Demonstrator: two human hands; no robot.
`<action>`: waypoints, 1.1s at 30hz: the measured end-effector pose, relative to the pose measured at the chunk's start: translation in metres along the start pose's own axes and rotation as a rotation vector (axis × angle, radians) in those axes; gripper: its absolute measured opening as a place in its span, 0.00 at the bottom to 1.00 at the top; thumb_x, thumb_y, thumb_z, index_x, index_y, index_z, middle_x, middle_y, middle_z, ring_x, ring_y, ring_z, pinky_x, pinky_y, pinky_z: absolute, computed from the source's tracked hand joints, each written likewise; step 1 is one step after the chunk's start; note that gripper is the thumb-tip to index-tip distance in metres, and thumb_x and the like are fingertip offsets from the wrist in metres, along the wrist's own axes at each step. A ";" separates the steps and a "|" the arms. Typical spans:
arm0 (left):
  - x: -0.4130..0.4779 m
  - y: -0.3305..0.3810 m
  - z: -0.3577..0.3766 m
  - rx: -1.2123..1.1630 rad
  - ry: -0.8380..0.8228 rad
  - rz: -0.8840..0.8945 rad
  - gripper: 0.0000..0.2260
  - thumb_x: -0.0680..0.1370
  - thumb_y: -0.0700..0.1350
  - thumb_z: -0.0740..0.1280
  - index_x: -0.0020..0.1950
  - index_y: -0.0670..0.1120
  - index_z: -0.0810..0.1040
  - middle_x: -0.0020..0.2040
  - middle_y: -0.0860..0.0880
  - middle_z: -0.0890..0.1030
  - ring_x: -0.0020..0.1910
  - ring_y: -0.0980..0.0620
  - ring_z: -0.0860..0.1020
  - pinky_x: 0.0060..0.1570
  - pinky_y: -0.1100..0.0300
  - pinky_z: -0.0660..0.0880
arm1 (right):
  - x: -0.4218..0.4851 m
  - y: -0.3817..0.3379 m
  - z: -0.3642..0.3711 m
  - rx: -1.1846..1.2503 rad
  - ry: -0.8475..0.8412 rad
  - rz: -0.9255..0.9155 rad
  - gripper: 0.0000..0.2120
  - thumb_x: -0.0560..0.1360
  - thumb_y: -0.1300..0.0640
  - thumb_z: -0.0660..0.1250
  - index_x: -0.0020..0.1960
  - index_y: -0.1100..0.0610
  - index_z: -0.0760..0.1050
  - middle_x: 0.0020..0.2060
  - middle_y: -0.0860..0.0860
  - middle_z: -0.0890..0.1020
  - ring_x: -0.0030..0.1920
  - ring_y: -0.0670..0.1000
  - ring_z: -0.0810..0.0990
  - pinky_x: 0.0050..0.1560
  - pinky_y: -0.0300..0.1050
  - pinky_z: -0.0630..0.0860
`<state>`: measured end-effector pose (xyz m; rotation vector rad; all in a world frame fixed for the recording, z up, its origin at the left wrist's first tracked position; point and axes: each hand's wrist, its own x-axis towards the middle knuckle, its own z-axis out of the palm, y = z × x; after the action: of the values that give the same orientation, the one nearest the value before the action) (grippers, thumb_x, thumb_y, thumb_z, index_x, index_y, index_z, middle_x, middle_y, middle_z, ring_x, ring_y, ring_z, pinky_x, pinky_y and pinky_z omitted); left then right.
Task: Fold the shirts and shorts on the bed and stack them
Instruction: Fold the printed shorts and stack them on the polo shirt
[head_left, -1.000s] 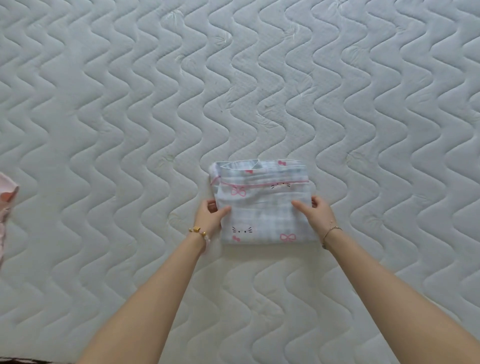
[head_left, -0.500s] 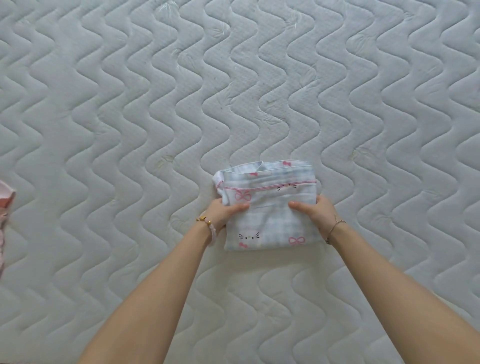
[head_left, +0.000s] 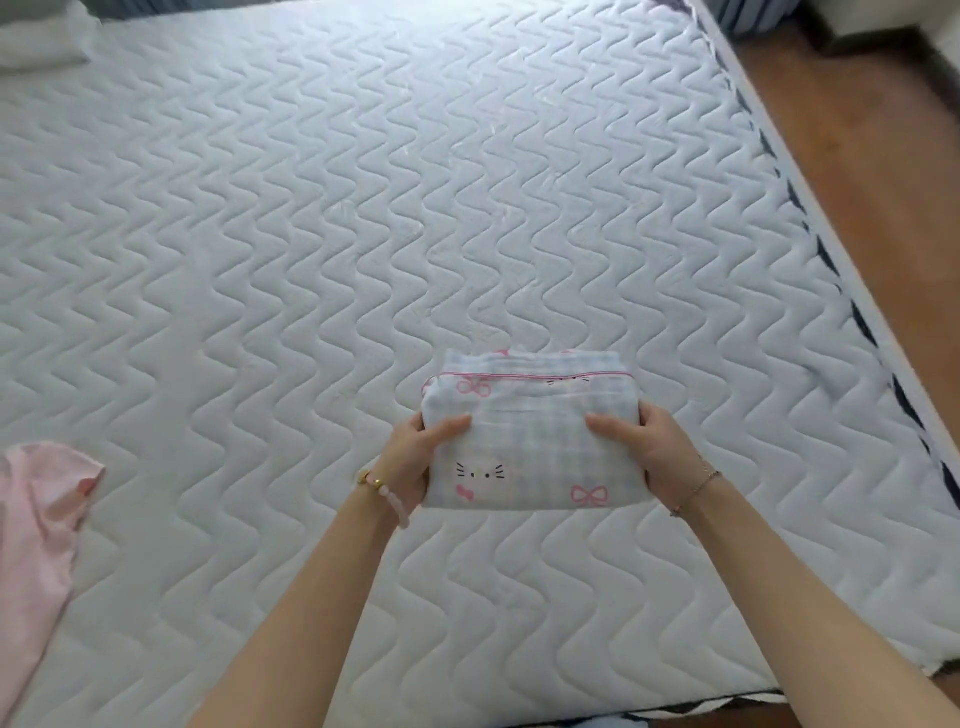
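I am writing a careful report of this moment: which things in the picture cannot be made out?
Head view:
Hidden under the folded garment that they grip: fingers of the left hand and right hand.
Hidden by its folds: whether it is shirt or shorts.
Cut off by the left edge: pink garment.
Cut off at the top left corner: a white thing.

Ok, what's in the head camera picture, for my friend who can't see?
A left hand and right hand grip the sides of a folded blue-checked garment with cat faces and pink bows, over a white quilted mattress. A pink garment lies unfolded at left; wooden floor shows at right.
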<state>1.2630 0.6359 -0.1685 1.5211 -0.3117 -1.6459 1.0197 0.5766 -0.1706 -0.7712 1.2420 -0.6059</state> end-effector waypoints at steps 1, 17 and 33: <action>-0.014 0.007 0.005 0.022 -0.026 0.023 0.13 0.74 0.39 0.69 0.58 0.41 0.78 0.51 0.41 0.83 0.46 0.44 0.83 0.42 0.52 0.81 | -0.018 -0.011 -0.002 -0.008 0.008 -0.034 0.19 0.64 0.58 0.74 0.54 0.61 0.79 0.46 0.55 0.85 0.44 0.55 0.84 0.38 0.45 0.80; -0.139 0.072 0.104 0.212 -0.411 0.388 0.10 0.77 0.36 0.63 0.56 0.42 0.77 0.47 0.43 0.82 0.41 0.49 0.82 0.37 0.56 0.81 | -0.232 -0.064 -0.040 0.154 0.365 -0.417 0.14 0.72 0.63 0.70 0.57 0.61 0.77 0.51 0.56 0.84 0.50 0.57 0.83 0.45 0.47 0.81; -0.182 0.038 0.322 0.445 -0.830 0.342 0.11 0.78 0.37 0.60 0.56 0.45 0.78 0.48 0.45 0.82 0.44 0.47 0.81 0.37 0.56 0.79 | -0.355 -0.055 -0.183 0.408 0.745 -0.594 0.13 0.72 0.62 0.68 0.57 0.58 0.78 0.50 0.55 0.84 0.50 0.56 0.83 0.50 0.51 0.79</action>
<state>0.9679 0.6282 0.0576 0.9076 -1.3760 -1.9182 0.7605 0.7829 0.0595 -0.5705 1.4748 -1.6891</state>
